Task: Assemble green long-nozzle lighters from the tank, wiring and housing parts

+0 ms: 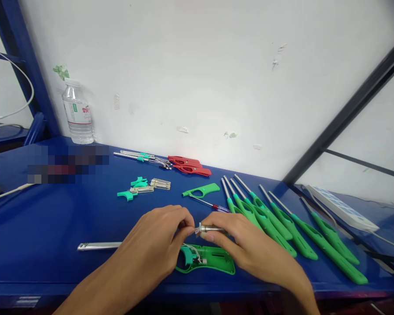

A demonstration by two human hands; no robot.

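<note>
My right hand (249,240) grips a small clear lighter fuel tank (212,228), its valve end facing left. At that end, my left hand (160,236) is closed in a pinch; what lies between its fingertips is too small to make out. Below both hands rests an opened green lighter half-shell (218,261), hollow side up. It holds a teal trigger (185,257), white wires and a small igniter (202,261). A metal lighter tube (98,246) extends left from beneath my left forearm.
Several assembled green lighters (282,223) lie at right. Behind my hands are a loose green shell (205,190), a screwdriver (218,207), fuel tanks (160,183), teal triggers (127,195), red shells (192,168) and metal tubes (131,156). A water bottle (79,113) stands by the wall.
</note>
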